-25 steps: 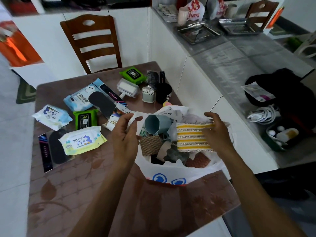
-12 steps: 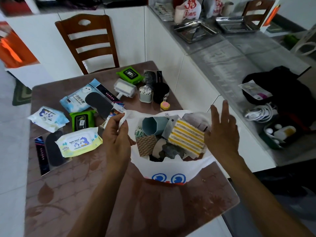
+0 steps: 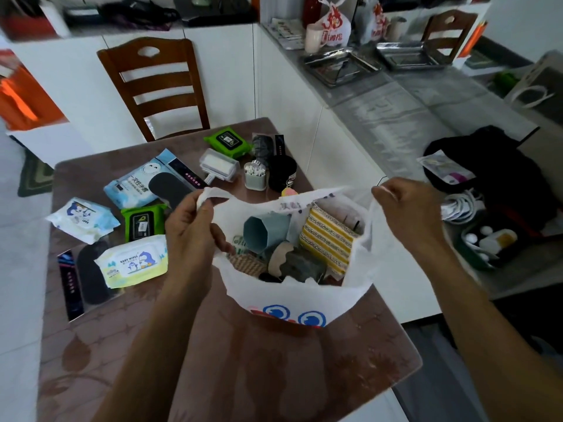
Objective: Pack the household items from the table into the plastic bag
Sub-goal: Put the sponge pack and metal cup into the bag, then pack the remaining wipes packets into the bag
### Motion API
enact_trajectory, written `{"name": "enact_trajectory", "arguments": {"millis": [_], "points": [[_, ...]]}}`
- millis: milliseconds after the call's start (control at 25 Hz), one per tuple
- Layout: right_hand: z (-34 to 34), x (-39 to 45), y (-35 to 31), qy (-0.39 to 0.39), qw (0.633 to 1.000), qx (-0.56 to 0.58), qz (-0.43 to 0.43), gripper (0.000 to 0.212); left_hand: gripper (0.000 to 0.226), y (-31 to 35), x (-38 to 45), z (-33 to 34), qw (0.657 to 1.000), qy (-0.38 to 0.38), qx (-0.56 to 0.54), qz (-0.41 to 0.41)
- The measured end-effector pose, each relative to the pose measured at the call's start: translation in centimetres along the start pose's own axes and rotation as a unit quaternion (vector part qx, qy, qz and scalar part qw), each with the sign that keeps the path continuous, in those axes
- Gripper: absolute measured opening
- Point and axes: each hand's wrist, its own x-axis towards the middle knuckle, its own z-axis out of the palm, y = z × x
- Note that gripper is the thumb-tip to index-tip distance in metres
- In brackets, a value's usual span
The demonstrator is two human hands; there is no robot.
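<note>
right hand [image 3: 408,214], flat & free 0.5 s ago, now pinches the plastic bag [image 3: 292,295] by its right handle; left hand [image 3: 190,226] grips the left handle as before. bag sits on the tabletop [image 3: 213,345] btwn both hands, mouth pulled wide. film looks thin, soft, prob. tears easily w/ load, so lift by both handles. baby wipes pack [image 3: 134,260] lies just left of left hand.

Both forearms reach forward, bare to the elbow. The left hand [image 3: 190,226] is raised with its fingers [image 3: 203,205] curled, pinching a bag handle [image 3: 213,194]. The right hand [image 3: 409,208] is curled the same way round the other handle [image 3: 370,214], held well apart.
</note>
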Motion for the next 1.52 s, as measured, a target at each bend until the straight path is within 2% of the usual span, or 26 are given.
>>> {"name": "enact_trajectory", "arguments": {"millis": [80,160,240,320,400,480,600,680,720,840,880,960,1080,1120,1160,1200,1280,1320,1440,1520], "points": [[1.2,-1.3,0.1,-0.068,0.997,0.005,0.048,0.025,0.030,-0.5,-1.1,-0.9,0.999,-0.027,0.025,-0.020],[2.6,-2.8,-0.1,-0.086,0.994,-0.030,0.067,0.017,0.022,-2.0,-2.4,-1.7,0.995,-0.064,0.062,-0.046],[3.0,-3.5,-1.1,-0.087,0.987,-0.129,0.048,0.031,0.022,-3.1,-3.3,-2.2,0.990,-0.081,0.099,-0.052],[3.4,-3.6,-3.5,-0.077,0.982,-0.174,-0.011,0.044,0.025,-3.6,-3.6,-3.1,0.988,-0.093,0.117,-0.031],[4.0,-4.4,-7.1,-0.044,0.989,-0.121,-0.068,0.040,0.032,-3.8,-3.6,-4.0,0.986,-0.113,0.124,0.008],[5.0,-6.4,-11.5,-0.040,0.993,-0.021,-0.113,0.034,0.031,-4.6,-3.1,-5.7,0.988,-0.106,0.109,0.032],[7.8,-11.1,-17.7,-0.075,0.978,0.109,-0.163,0.028,0.017,-7.8,-0.4,-9.6,0.986,0.000,0.168,-0.015],[10.7,-14.7,-21.0,-0.109,0.967,0.126,-0.191,0.027,0.035,-10.5,2.5,-13.4,0.951,0.062,0.290,-0.088],[12.3,-16.3,-22.2,-0.111,0.967,0.103,-0.207,0.027,0.046,-11.8,4.2,-15.3,0.921,0.057,0.374,-0.093],[17.0,-19.7,-24.3,-0.110,0.964,-0.020,-0.240,0.025,0.069,-15.1,9.4,-19.7,0.815,-0.019,0.578,-0.036],[18.0,-20.2,-24.4,-0.114,0.964,-0.050,-0.234,0.023,0.077,-16.0,10.8,-20.6,0.793,-0.043,0.606,-0.033],[19.5,-20.9,-24.1,-0.118,0.967,-0.093,-0.207,0.023,0.085,-17.6,13.0,-21.6,0.774,-0.071,0.627,-0.049],[19.9,-21.8,-22.7,-0.103,0.972,-0.120,-0.175,0.023,0.093,-18.9,14.2,-22.0,0.699,-0.051,0.711,-0.047],[19.7,-22.1,-22.4,-0.088,0.975,-0.113,-0.167,0.020,0.094,-18.9,14.2,-22.2,0.686,-0.050,0.725,-0.039],[19.3,-22.3,-22.1,-0.070,0.979,-0.103,-0.160,0.018,0.089,-18.9,14.0,-22.3,0.693,-0.060,0.718,-0.035],[18.9,-22.4,-21.8,-0.053,0.983,-0.087,-0.154,0.016,0.078,-19.0,13.7,-22.4,0.718,-0.073,0.691,-0.040],[18.0,-22.6,-21.6,-0.024,0.987,-0.050,-0.150,0.014,0.056,-18.9,12.2,-22.5,0.795,-0.083,0.597,-0.073],[17.1,-22.5,-21.2,-0.009,0.988,-0.030,-0.148,0.014,0.053,-18.4,10.9,-22.0,0.833,-0.068,0.542,-0.082],[13.8,-21.2,-20.1,0.033,0.985,0.108,-0.129,0.021,0.058,-15.0,6.9,-20.2,0.944,0.001,0.313,-0.104],[11.8,-19.6,-19.1,0.056,0.971,0.226,-0.054,0.025,0.059,-10.5,4.4,-18.5,0.988,0.002,0.124,-0.092]]}}
